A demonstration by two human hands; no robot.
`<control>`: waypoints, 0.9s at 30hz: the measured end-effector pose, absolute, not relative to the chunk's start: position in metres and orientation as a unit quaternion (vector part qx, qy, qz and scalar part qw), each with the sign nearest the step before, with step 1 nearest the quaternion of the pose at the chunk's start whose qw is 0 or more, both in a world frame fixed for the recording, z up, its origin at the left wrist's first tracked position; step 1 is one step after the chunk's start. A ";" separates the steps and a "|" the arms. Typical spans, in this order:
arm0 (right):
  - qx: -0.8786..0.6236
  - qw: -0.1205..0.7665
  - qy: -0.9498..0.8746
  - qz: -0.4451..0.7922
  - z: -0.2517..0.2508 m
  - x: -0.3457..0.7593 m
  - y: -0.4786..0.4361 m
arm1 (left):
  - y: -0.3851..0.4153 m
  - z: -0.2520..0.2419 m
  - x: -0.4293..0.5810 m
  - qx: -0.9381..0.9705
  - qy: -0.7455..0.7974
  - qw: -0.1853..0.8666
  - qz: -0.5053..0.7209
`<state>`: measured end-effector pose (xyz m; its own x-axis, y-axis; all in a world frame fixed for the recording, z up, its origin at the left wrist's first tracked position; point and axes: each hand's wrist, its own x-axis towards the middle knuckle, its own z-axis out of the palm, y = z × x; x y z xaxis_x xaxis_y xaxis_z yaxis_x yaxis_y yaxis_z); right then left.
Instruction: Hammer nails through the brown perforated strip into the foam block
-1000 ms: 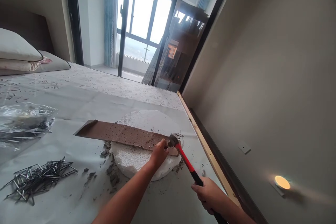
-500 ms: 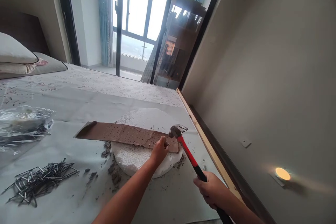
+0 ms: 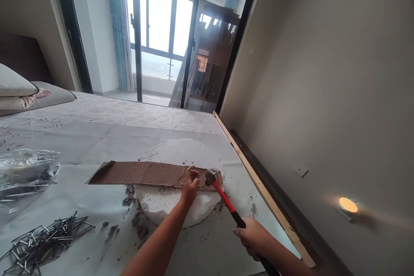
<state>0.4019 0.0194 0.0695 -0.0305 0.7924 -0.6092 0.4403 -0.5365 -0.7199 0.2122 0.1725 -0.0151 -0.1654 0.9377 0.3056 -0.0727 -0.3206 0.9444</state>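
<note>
A brown strip [image 3: 129,173], dotted with rows of small holes, lies across a round white foam slab [image 3: 176,207]. Over the strip's right part is my left hand [image 3: 190,186], its fingers bent but apart, with nothing visible between them. My right hand [image 3: 255,236] is wrapped round the black grip of a claw hammer [image 3: 225,196] with a red shaft. The hammer's head is down at the strip's right end, just right of my left hand; whatever lies under it is hidden.
Loose nails [image 3: 53,239] form a pile at the lower left, with a clear plastic bag [image 3: 27,170] behind them. Grey crumbs [image 3: 140,224] lie beside the foam. A wooden rail [image 3: 258,185] runs along the right edge, near the wall [image 3: 323,95].
The hammer's head has come down onto the strip's right end. My left hand has shifted left, away from the head, and its pinched fingers have loosened. The view has tilted slightly.
</note>
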 end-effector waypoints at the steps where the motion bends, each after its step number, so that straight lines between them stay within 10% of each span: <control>1: -0.676 0.151 -0.461 0.555 0.067 0.402 0.018 | 0.173 -0.014 0.211 0.488 0.423 0.420 0.638; 9: -0.635 0.246 -0.507 0.529 0.078 0.402 0.012 | 0.172 0.003 0.206 0.359 0.387 0.545 0.651; 27: -0.490 -0.057 -0.869 0.047 0.017 0.358 -0.011 | 0.048 0.096 0.171 0.397 0.341 0.445 0.726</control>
<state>0.3576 -0.0112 0.0175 -0.5135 0.8457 -0.1454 0.8564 0.5157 -0.0247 0.1713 0.0479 0.0963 -0.2877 0.9178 0.2736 -0.3759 -0.3709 0.8492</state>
